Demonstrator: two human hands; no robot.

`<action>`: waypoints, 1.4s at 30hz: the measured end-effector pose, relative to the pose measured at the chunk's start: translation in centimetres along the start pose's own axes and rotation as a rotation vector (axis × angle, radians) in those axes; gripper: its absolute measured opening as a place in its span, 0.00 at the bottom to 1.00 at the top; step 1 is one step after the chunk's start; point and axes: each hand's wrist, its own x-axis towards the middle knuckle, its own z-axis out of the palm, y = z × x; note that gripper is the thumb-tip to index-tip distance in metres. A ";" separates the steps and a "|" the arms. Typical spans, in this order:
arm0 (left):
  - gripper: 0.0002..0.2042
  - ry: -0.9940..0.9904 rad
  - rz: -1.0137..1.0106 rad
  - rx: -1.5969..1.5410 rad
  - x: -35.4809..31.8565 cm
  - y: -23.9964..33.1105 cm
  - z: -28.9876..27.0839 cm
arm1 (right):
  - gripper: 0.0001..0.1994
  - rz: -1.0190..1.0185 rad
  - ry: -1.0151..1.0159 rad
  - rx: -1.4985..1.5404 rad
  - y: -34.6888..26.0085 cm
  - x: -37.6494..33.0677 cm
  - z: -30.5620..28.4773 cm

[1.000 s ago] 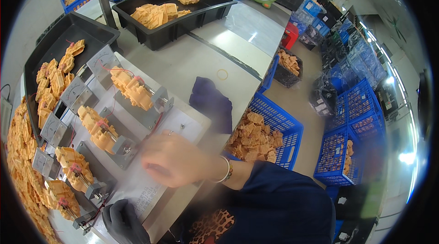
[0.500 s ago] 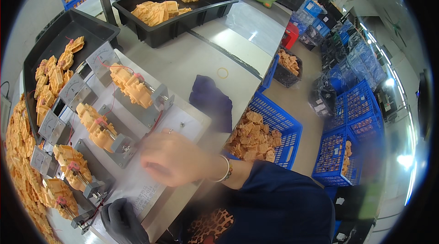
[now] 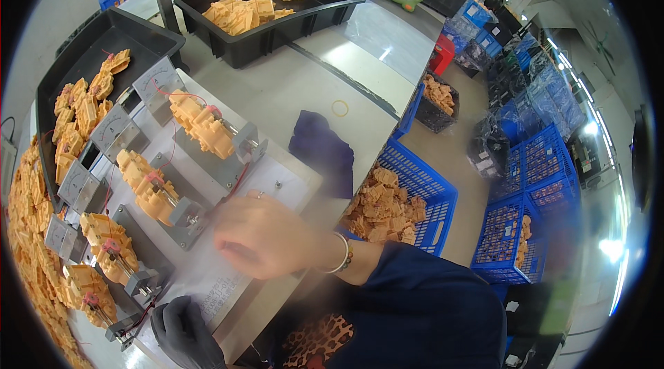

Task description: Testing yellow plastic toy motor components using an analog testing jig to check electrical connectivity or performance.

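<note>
My right hand [image 3: 259,234], bare, with a ring and a bracelet, is curled into a loose fist over the near edge of a white board [image 3: 304,174]. Its palm is hidden. My left hand [image 3: 185,331], in a dark grey glove, lies curled at the board's lower left; its inner side cannot be seen. On the board, several beige plastic gear housings [image 3: 149,188] with red wires sit in metal fixtures [image 3: 185,215]. The nearest fixture to my right hand stands just left of it, apart. Behind the housings, a row of needle meters [image 3: 119,132] stands tilted.
A black tray [image 3: 162,40] with beige parts borders the meters; another black tray [image 3: 235,56] stands farther back. Beige parts heap [image 3: 28,231] at far left. A dark blue cloth [image 3: 321,154] and rubber band [image 3: 339,108] lie on the table. A blue crate [image 3: 437,213] of parts sits at right.
Both hands keep their curled poses and almost the same places. The whole view has shifted very slightly; no part has visibly been picked up or let go.
</note>
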 end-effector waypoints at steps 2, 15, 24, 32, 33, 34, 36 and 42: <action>0.07 0.003 -0.005 -0.001 0.0 0.2 -0.1 | 0.03 -0.004 0.002 -0.001 0.0 0.0 0.0; 0.06 0.004 -0.080 -0.059 -1.0 -1.6 1.2 | 0.04 -0.018 0.040 -0.012 -0.1 0.2 0.1; 0.06 0.021 0.035 0.050 0.0 0.0 0.1 | 0.04 -0.026 0.052 -0.013 -0.1 0.2 0.1; 0.05 -0.007 -0.088 -0.062 -0.8 -0.9 1.0 | 0.04 -0.037 0.056 -0.020 -0.1 0.2 0.2; 0.05 -0.008 -0.083 -0.054 -0.8 -0.9 1.0 | 0.04 -0.028 0.045 -0.024 -0.1 0.2 0.1; 0.05 -0.008 -0.085 -0.053 -0.8 -0.9 1.0 | 0.04 -0.019 0.035 -0.028 -0.2 0.2 0.1; 0.04 -0.004 -0.089 -0.065 -0.9 -1.0 1.0 | 0.04 0.000 0.004 -0.030 -0.2 0.1 0.0; 0.04 0.029 -0.152 -0.115 -0.7 -0.5 1.2 | 0.05 -0.014 -0.018 -0.062 -0.3 0.1 -0.2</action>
